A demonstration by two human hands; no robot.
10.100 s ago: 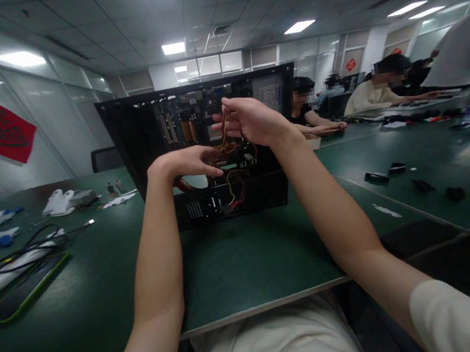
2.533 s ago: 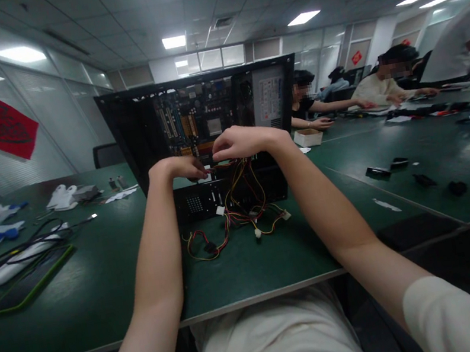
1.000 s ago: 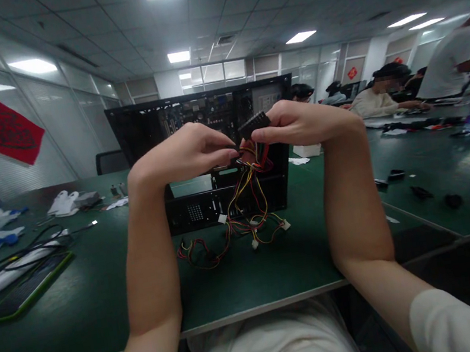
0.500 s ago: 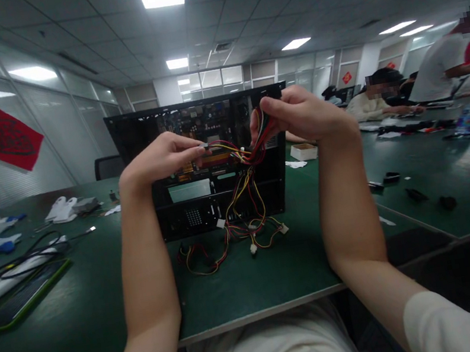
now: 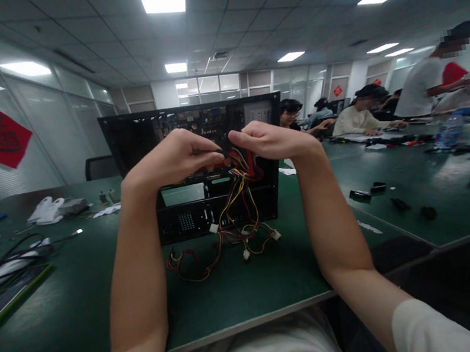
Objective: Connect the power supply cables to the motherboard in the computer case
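An open black computer case (image 5: pixel 129 135) stands upright on the green table (image 5: pixel 237 296), with its circuit board partly hidden behind my hands. In front of the board, my left hand (image 5: pixel 184 155) is closed in a pinch at the end of a power cable; the connector is hidden by the fingers. My right hand (image 5: pixel 272 141) is closed around the bundled power cables (image 5: pixel 251 167), close to the left fingertips. Red, yellow and black wires (image 5: pixel 245 195) hang from the bundle. Their white plugs (image 5: pixel 246 254) lie on the table before the case.
On the left are a black cable (image 5: pixel 18 257), a green-edged dark panel (image 5: pixel 12 300) and a grey box (image 5: pixel 73 206). Small black parts (image 5: pixel 401 204) and a plastic bottle (image 5: pixel 448 133) lie to the right. Other people sit and stand at the far right tables.
My right hand has moved left and down with the cable bundle, closing the gap to my left hand. The view has turned slightly right, and another seated person shows behind the case.
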